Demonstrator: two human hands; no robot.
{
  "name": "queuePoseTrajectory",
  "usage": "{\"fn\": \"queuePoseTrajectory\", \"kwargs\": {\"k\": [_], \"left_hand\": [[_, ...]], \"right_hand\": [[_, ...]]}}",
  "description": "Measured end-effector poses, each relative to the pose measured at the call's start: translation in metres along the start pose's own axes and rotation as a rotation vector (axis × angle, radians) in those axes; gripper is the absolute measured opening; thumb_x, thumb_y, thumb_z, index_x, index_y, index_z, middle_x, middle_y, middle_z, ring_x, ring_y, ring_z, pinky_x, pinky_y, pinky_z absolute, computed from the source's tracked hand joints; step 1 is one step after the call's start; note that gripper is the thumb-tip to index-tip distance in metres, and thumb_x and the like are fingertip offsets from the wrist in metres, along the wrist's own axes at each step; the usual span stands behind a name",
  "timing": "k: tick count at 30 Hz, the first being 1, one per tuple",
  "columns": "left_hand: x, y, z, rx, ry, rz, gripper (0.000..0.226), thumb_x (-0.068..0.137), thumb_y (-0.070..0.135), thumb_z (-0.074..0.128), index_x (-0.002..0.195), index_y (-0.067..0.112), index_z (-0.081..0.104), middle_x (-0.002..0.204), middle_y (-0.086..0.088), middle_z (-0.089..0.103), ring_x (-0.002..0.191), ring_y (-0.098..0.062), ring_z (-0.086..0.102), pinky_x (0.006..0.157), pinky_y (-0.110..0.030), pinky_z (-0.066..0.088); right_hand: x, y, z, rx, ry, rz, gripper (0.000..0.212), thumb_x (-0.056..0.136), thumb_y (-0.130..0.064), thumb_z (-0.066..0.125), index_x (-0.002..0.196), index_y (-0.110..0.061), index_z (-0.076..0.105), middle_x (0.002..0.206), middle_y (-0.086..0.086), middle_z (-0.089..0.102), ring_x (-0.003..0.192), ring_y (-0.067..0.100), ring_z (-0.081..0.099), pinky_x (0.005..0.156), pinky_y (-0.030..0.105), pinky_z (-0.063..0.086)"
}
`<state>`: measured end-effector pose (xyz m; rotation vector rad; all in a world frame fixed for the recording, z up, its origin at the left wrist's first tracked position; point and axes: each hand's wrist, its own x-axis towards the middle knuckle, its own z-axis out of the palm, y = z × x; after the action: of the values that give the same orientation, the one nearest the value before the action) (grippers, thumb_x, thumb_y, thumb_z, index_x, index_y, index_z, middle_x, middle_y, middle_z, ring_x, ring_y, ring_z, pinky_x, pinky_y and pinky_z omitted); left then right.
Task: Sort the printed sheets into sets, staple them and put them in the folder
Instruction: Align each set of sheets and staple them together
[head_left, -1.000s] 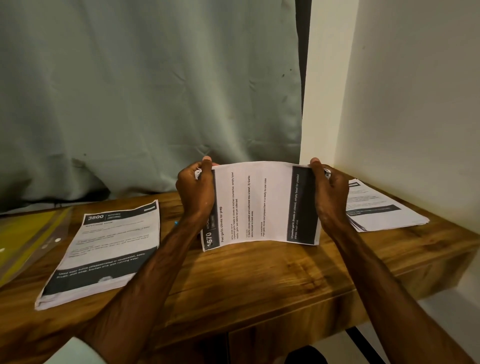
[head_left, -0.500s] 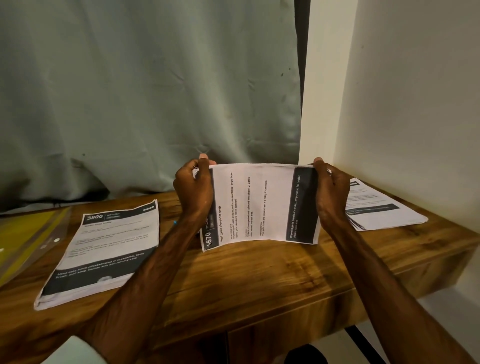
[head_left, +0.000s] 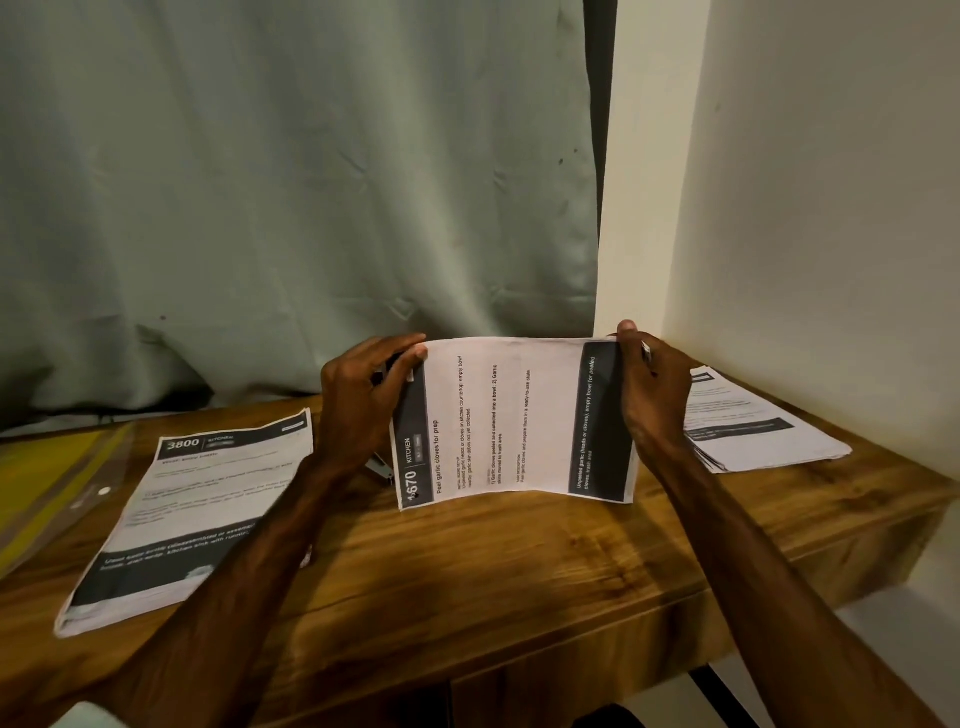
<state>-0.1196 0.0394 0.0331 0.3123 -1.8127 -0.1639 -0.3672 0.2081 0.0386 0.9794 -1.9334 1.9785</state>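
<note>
A set of printed sheets (head_left: 519, 421), turned sideways, stands on its long edge on the wooden table (head_left: 493, 571). Its top page reads "Peel garlic cloves for prep". My left hand (head_left: 363, 400) grips its left end and my right hand (head_left: 654, 395) grips its right end. A thick stack of printed sheets (head_left: 197, 509) headed "3800" lies flat at the left. Another stack (head_left: 753, 426) lies at the right by the wall. A yellow clear folder (head_left: 47, 488) lies at the far left edge. Behind my left wrist a small metal piece, perhaps a stapler (head_left: 379, 467), shows partly.
A grey-green curtain (head_left: 291, 197) hangs behind the table. A white wall (head_left: 810, 208) closes in the right side, right beside my right hand. The table's front edge (head_left: 571, 639) runs below my forearms.
The held set has stayed on the table in nearly the same spot. My left fingers have shifted a little along its upper left corner.
</note>
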Motion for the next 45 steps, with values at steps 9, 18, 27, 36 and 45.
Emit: {"fn": "queuePoseTrajectory", "kwargs": {"k": [9,18,27,36,45], "left_hand": [[0.003,-0.010,-0.009,0.036,0.010,-0.021,0.025,0.096,0.020,0.071,0.117,0.007,0.074,0.108,-0.005,0.076,0.097,-0.014,0.072,0.083,-0.022,0.059],[0.012,-0.007,-0.019,-0.043,-0.002,-0.133,0.021,0.093,0.020,0.074,0.110,0.008,0.078,0.102,-0.004,0.078,0.092,-0.014,0.075,0.081,-0.030,0.063],[0.016,-0.002,-0.018,-0.030,-0.011,-0.160,0.019,0.093,0.022,0.073,0.106,0.009,0.078,0.095,0.008,0.074,0.085,-0.009,0.074,0.077,-0.015,0.058],[0.020,0.002,-0.016,-0.019,-0.016,-0.163,0.022,0.093,0.025,0.073,0.106,0.009,0.078,0.095,0.007,0.074,0.086,-0.011,0.074,0.077,-0.015,0.058],[0.022,0.001,-0.021,-0.021,-0.022,-0.141,0.023,0.094,0.026,0.072,0.106,0.008,0.078,0.097,0.005,0.075,0.087,-0.012,0.074,0.079,-0.021,0.060]], "right_hand": [[0.004,0.004,-0.002,0.018,-0.027,-0.037,0.033,0.105,-0.039,0.048,0.091,-0.013,0.064,0.083,-0.004,0.064,0.070,-0.001,0.059,0.058,-0.002,0.041],[0.010,0.011,-0.005,-0.031,-0.050,-0.091,0.038,0.104,-0.039,0.050,0.093,-0.008,0.069,0.084,0.000,0.067,0.069,0.000,0.059,0.059,-0.002,0.041],[0.012,0.021,-0.021,0.128,-0.041,-0.153,0.028,0.097,-0.042,0.062,0.111,-0.020,0.075,0.102,-0.007,0.076,0.093,0.003,0.071,0.081,0.023,0.059],[0.015,0.030,-0.034,0.129,-0.024,-0.152,0.025,0.096,-0.030,0.067,0.112,-0.013,0.076,0.104,-0.004,0.076,0.097,0.008,0.072,0.087,0.043,0.061],[0.015,0.034,-0.036,0.189,-0.285,-0.025,0.038,0.089,-0.029,0.076,0.124,-0.018,0.067,0.105,-0.007,0.075,0.092,0.006,0.074,0.072,0.021,0.059]]}}
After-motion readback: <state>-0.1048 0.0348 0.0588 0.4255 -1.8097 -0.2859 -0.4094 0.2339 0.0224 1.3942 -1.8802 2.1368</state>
